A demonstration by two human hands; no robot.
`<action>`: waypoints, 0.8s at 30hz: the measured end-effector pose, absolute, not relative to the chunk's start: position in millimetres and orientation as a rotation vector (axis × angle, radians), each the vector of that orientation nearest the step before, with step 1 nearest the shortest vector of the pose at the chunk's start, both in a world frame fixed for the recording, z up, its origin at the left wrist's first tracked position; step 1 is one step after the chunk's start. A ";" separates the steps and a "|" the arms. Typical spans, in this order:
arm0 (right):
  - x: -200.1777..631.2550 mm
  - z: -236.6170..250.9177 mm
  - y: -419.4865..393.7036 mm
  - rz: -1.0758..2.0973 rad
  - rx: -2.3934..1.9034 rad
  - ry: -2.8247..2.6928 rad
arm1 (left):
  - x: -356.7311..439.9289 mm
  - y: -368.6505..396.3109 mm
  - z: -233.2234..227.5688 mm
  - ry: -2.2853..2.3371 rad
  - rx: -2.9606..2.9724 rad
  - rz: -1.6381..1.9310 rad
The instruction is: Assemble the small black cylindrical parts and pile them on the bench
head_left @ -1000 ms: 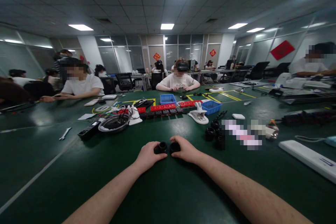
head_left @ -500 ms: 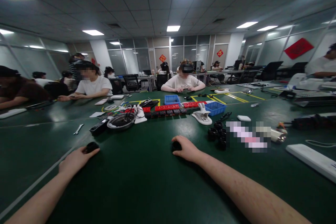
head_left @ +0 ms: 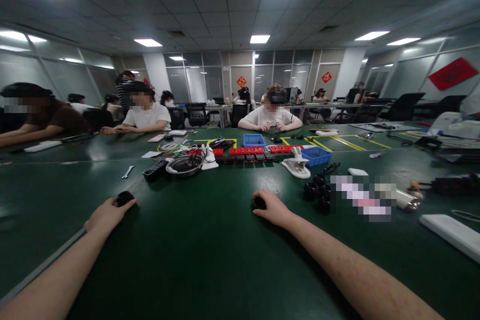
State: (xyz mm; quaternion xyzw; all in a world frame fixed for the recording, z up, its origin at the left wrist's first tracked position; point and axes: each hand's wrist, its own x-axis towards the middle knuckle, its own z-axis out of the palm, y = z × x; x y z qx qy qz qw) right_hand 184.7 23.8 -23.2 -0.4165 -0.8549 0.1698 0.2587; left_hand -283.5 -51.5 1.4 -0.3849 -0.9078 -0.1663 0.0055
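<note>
On the left of the green table point(head_left: 187, 260), my left hand point(head_left: 107, 216) is closed around a small black cylindrical piece point(head_left: 125, 198), just short of an open-ended wrench point(head_left: 128, 172). My right hand point(head_left: 273, 207), nearer the middle, has its thumb and fingers curled round a similar black cylindrical piece point(head_left: 258, 203). Both pieces are partly covered by the fingers, and their exact kind cannot be made out. To the right of my right hand sits a cluster of black round pieces point(head_left: 311, 191) that look alike.
Beyond my hands lie a metal bowl point(head_left: 184, 166) with cables, red socket strips point(head_left: 246, 151), a white clamp base point(head_left: 296, 164) and blue trays point(head_left: 317, 156). A white bar point(head_left: 452, 232) lies at right. Several people sit around, one directly across point(head_left: 270, 117).
My view has turned slightly left, so the table's things appear farther right. My left hand with its black piece has moved left across the table; my right hand has hardly moved.
</note>
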 end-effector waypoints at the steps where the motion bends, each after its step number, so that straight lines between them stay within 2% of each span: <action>1: 184.6 -23.1 23.7 0.460 -1.128 -2.315 | -284.5 -50.6 2.6 -2.914 -1.206 -0.486; 9: 184.8 -20.5 22.7 0.484 -1.139 -2.314 | -278.5 -55.3 9.6 -3.051 -1.213 -0.492; 13: 185.5 -21.4 24.0 0.502 -1.137 -2.297 | -236.6 -61.5 14.1 -2.601 -0.937 -0.783; 18: 179.8 -24.0 19.7 0.576 -1.076 -2.281 | -141.0 -58.8 17.4 -1.909 -1.849 -0.879; 21: 176.2 -24.2 14.9 0.701 -0.948 -2.300 | -78.5 -47.3 9.9 -1.733 -2.454 -0.738; 24: 179.5 -24.2 16.5 0.766 -0.908 -2.198 | -29.1 -28.7 0.8 -1.734 -2.741 -0.650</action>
